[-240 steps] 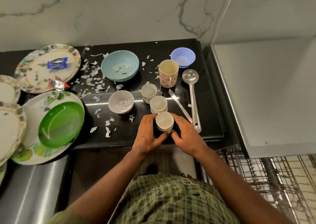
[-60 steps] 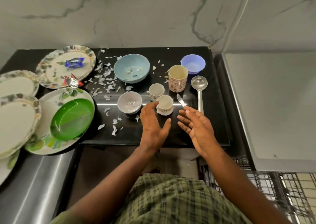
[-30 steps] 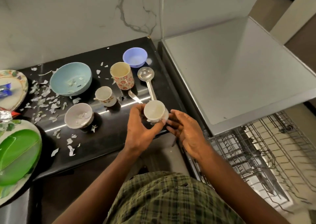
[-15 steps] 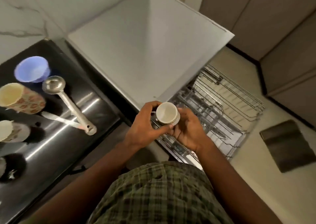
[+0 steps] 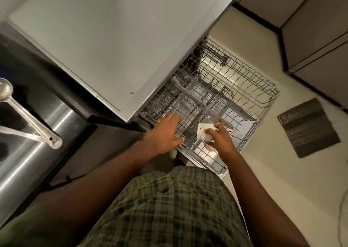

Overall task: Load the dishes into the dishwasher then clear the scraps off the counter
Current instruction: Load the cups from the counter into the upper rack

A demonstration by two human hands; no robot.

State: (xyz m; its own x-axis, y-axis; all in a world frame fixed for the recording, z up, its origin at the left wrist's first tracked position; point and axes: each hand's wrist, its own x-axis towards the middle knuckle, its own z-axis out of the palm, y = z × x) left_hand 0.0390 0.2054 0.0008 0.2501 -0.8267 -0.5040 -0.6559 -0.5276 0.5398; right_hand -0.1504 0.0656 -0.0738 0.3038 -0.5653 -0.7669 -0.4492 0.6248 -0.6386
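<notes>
Cup (image 5: 204, 133): small, white, with a faint coloured pattern on its side. It lies tipped over, mouth pointing left. Motion blur hides the pattern's detail.
Cup position: in my right hand, over the near right part of the rack, just above the wires. Whether it touches them I cannot tell.
Right hand (image 5: 219, 139): fingers curled round the cup from the right, pinching its wall, thumb on the near side.
Left hand (image 5: 165, 133): fingers straight and spread, palm down, holding nothing. It hovers over the near left edge of the rack, well clear of the cup. Fingertips are blurred.
Rack (image 5: 244, 88): grey wire, pulled out over the pale floor, with rows of upright tines. A second small pale item lies in it below my right hand, too hidden to name.
Dishwasher (image 5: 116, 39): flat grey top, rack coming out beneath it.
Counter (image 5: 28, 148): dark, glossy, at far left.
Ladle (image 5: 22, 109): steel, lying on the counter, bowl toward the far edge.
Knife (image 5: 20, 134): lying beside the ladle handle, partly under it.
Mat (image 5: 308, 128): dark, ribbed, on the floor right of the rack.
</notes>
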